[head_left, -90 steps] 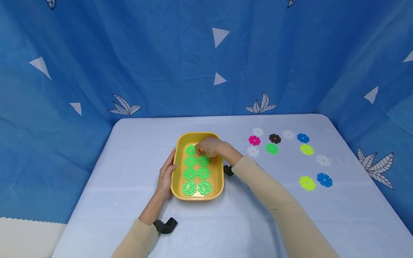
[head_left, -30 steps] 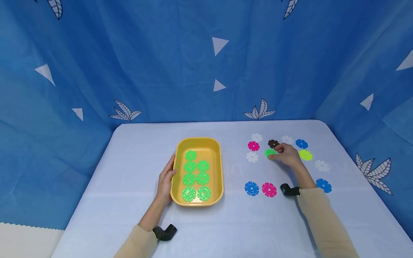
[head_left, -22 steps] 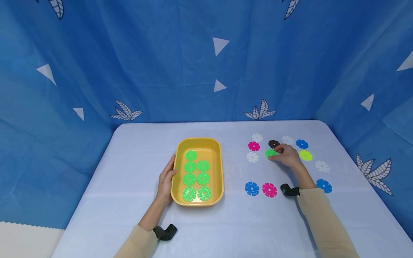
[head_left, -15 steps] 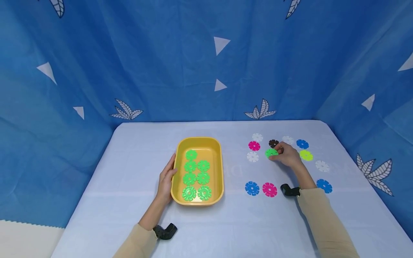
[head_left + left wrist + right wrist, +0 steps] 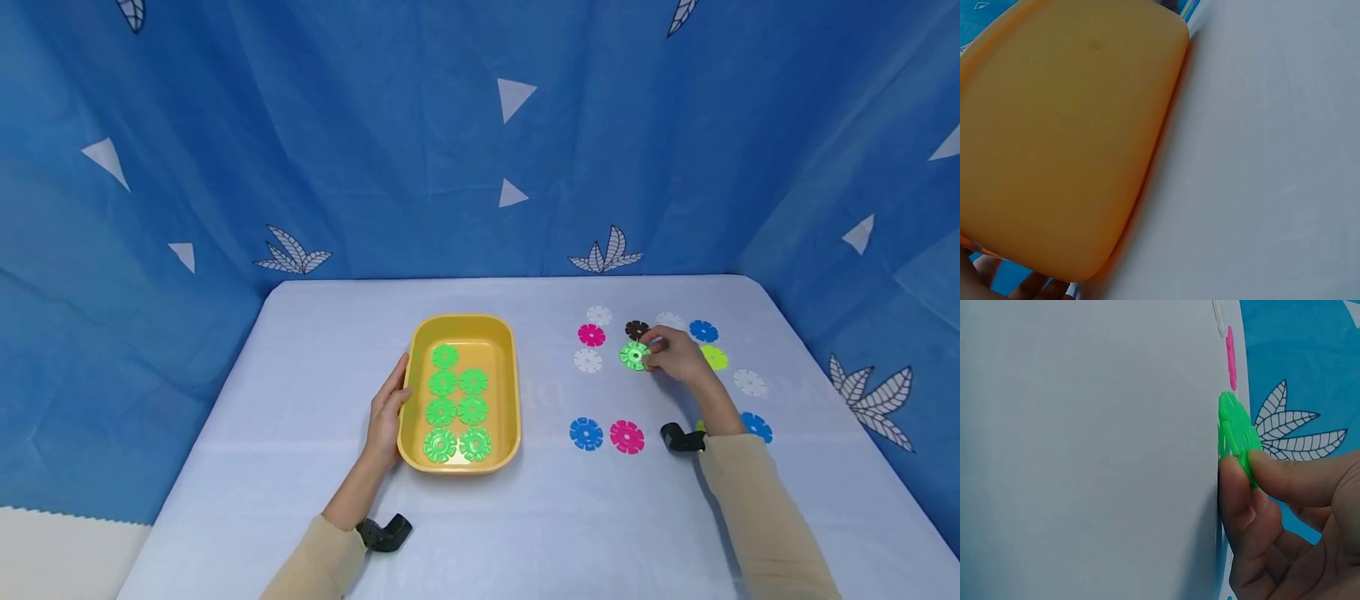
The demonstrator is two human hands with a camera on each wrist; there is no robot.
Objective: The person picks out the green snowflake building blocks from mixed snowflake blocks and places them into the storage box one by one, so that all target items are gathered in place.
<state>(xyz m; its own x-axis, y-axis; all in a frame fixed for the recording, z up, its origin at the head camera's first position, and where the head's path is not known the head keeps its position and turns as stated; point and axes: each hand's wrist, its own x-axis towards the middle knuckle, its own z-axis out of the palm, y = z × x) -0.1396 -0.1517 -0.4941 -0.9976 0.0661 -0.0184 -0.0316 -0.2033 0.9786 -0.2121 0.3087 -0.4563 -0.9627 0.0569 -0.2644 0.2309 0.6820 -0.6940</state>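
Observation:
My left hand holds the yellow plastic tray by its left side, thumb at the rim and fingers along the outer wall. Several green snowflake discs lie flat inside the tray in two columns. On the right part of the table, my right hand pinches another green snowflake disc between thumb and forefinger. The right wrist view shows that green disc tilted at the fingertips, close over the white cloth. The left wrist view is mostly filled by the tray's outside.
Around the right hand lie a pink disc, a brown disc, a blue disc, a yellow disc and several white discs. Nearer are another blue disc and pink disc. A blue curtain hangs behind the table.
The right hand has left the tray, gone right to the green disc on the table, and now pinches and tilts it up. The left hand keeps its hold on the tray.

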